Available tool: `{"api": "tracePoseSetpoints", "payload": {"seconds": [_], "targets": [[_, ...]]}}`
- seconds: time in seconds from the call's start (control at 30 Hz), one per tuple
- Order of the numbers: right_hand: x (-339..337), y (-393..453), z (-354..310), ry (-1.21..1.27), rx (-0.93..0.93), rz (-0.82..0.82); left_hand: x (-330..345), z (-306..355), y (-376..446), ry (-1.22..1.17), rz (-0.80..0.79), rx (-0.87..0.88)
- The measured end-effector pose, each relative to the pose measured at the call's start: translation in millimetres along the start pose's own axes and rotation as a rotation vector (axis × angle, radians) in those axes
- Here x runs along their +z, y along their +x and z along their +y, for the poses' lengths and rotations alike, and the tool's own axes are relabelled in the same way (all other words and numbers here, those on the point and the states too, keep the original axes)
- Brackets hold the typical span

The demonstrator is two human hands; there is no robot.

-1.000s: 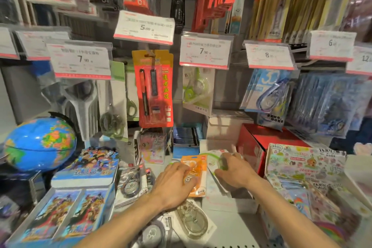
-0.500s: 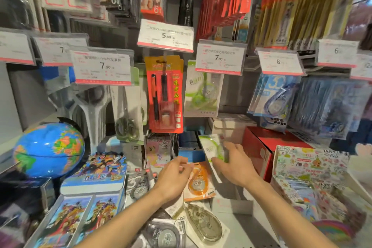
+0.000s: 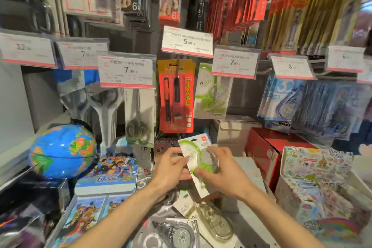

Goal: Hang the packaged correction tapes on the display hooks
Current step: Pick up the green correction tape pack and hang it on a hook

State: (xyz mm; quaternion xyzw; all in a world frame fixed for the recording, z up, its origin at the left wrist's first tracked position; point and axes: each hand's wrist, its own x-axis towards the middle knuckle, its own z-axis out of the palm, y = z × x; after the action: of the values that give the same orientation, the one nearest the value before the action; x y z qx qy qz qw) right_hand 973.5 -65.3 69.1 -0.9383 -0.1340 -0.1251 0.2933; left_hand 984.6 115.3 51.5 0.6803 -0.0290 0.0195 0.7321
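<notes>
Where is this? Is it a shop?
Most likely a stationery shop: price tags hang above packaged scissors and pens, and a globe sits on the shelf.

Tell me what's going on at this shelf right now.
A person is restocking a stationery display. Both hands hold one green correction tape pack in front of the shelf: the right hand has its grip around the blister, the left hand pinches the card's left edge. A matching green pack already hangs on a hook under the 7.90 price tag. The held pack is not yet hung, and more packs lie on the shelf below.
</notes>
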Motion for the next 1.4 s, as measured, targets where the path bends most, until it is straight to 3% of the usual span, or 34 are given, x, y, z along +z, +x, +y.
{"api": "tracePoseSetpoints", "payload": {"seconds": [0.23, 0.47, 0.63, 0.93, 1.13, 1.4], "targets": [[-49.0, -5.6, 23.6, 0.497, 0.205, -0.18, 14.8, 18.1, -23.9, 0.041, -0.044, 0.042], [-86.9, 5.8, 62.5, 0.729, 0.085, -0.242, 63.3, 36.4, -31.7, 0.093, 0.051, 0.179], [-121.9, 15.5, 72.3, 0.858, -0.054, -0.186, 102.8, 66.4, -33.1, 0.165, 0.168, 0.316], [-159.0, 22.7, 59.2, 0.879, -0.215, -0.074, 122.7, 136.0, -43.1, 0.217, 0.472, 0.477], [-168.2, 19.3, 46.6, 0.842, -0.253, -0.017, 113.9, 149.2, -49.2, 0.224, 0.499, 0.607], [-165.6, 31.3, 18.2, 0.777, -0.271, 0.053, 93.5, 166.5, -58.0, 0.325, 0.418, 0.75]]}}
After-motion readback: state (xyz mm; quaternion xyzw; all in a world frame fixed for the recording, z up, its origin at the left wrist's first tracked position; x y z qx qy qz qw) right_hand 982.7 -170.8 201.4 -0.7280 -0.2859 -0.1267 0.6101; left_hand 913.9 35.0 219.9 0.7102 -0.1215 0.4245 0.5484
